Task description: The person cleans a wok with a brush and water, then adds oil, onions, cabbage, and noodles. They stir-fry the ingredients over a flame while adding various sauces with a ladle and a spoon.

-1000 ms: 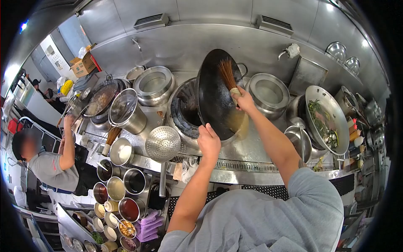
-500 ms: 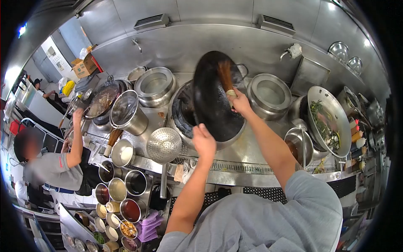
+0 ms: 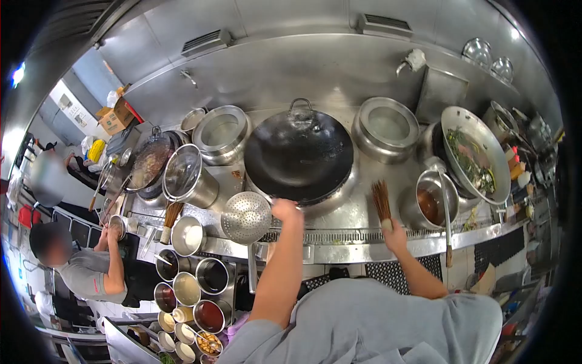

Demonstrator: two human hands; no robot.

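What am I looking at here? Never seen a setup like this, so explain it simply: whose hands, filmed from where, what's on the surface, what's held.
There is no machine: these are a person's bare hands. One camera, worn on that person's head, takes the view, looking forward and down; the picture looks curved.

The right hand holds a stiff-bristled brush. The left hand is at the near rim of a large black wok; it is blurred, so I can't tell whether it grips.

On the steel counter, a perforated strainer lies left of the wok. Farther right, a wide pan holds leafy greens. At the far left stands another person.
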